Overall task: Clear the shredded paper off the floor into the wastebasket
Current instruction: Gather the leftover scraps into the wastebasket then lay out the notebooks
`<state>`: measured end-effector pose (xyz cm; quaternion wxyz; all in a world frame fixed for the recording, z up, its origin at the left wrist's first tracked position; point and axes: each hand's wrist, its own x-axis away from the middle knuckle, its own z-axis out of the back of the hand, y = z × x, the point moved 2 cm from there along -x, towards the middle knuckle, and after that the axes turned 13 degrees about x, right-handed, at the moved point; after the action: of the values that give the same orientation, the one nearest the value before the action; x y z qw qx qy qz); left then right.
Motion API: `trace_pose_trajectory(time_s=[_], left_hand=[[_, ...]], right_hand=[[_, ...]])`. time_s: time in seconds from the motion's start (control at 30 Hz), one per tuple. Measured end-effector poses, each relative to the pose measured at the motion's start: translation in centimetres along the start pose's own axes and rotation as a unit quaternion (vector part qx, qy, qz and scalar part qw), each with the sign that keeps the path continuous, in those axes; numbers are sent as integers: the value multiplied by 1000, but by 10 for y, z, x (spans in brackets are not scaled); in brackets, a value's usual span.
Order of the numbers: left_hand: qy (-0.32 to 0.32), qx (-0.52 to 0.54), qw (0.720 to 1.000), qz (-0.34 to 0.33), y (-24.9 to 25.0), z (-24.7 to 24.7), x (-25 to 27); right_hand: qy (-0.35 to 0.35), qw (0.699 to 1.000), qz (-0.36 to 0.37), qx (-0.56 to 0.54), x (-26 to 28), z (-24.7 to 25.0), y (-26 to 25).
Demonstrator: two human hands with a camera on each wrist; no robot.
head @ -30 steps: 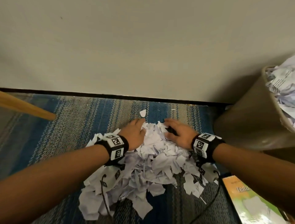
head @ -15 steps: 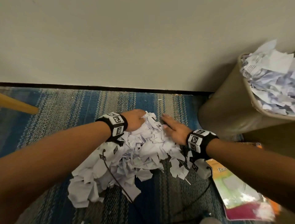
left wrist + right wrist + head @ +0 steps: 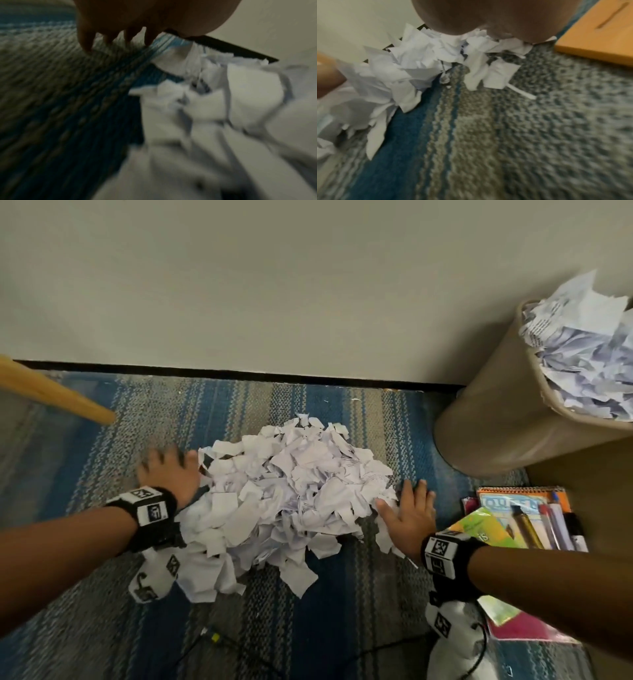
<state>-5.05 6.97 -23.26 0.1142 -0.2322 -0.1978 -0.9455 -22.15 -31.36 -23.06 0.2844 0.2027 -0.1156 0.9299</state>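
Observation:
A heap of white shredded paper point(image 3: 291, 491) lies on the striped blue and grey carpet point(image 3: 113, 446) near the wall. My left hand point(image 3: 169, 472) is at the heap's left edge, blurred, fingers spread over the carpet; the same hand point(image 3: 120, 27) shows in the left wrist view with the paper point(image 3: 214, 108) beside it. My right hand point(image 3: 409, 513) lies flat with straight fingers against the heap's right edge, holding nothing. In the right wrist view the paper point(image 3: 406, 67) sits just beyond the palm point(image 3: 488, 16). The tan wastebasket point(image 3: 496, 422) stands at the right, piled with paper scraps point(image 3: 589, 354).
Notebooks and pens point(image 3: 524, 515) lie on the floor right of my right hand. A wooden furniture leg point(image 3: 54, 395) slants in at the left. A black baseboard point(image 3: 239, 373) runs under the pale wall. Cables point(image 3: 219, 642) trail on the carpet in front.
Both hands have come off the top of the heap and moved apart to its left and right sides. The camera has pulled back, showing more floor and the notebooks.

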Motion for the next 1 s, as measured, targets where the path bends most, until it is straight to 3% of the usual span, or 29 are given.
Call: trace_pose_trajectory(time_s=[0.07, 0.2, 0.3, 0.37, 0.43, 0.53, 0.63, 0.8, 0.9, 1.0], left_hand=[[-22, 17, 1000, 0, -4, -15, 18], [-52, 159, 985, -48, 43, -38, 60], [-19, 215, 973, -78, 63, -28, 66], [-22, 176, 981, -78, 61, -10, 58], [-56, 111, 986, -114, 61, 3, 52], [-140, 11, 979, -146, 61, 3, 55], [-187, -58, 969, -151, 69, -13, 70], [-173, -128, 967, -140, 72, -44, 71], [-152, -127, 968, -156, 73, -45, 63], [-136, -102, 969, -178, 83, -38, 59]], right_hand=[[-15, 998, 17, -58, -3, 2, -22], [-83, 980, 128, -124, 2, 15, -67], [-80, 980, 136, -121, 4, 31, -88], [-69, 984, 136, -91, -2, 44, -94], [-73, 980, 185, -5, -14, 56, -99], [-123, 944, 265, 156, -30, 68, -117], [-151, 911, 289, 253, -35, 61, -142], [-126, 874, 317, 346, -29, 40, -169], [-66, 871, 344, 345, -27, 33, -172], [-55, 865, 370, 334, -29, 34, -170]])
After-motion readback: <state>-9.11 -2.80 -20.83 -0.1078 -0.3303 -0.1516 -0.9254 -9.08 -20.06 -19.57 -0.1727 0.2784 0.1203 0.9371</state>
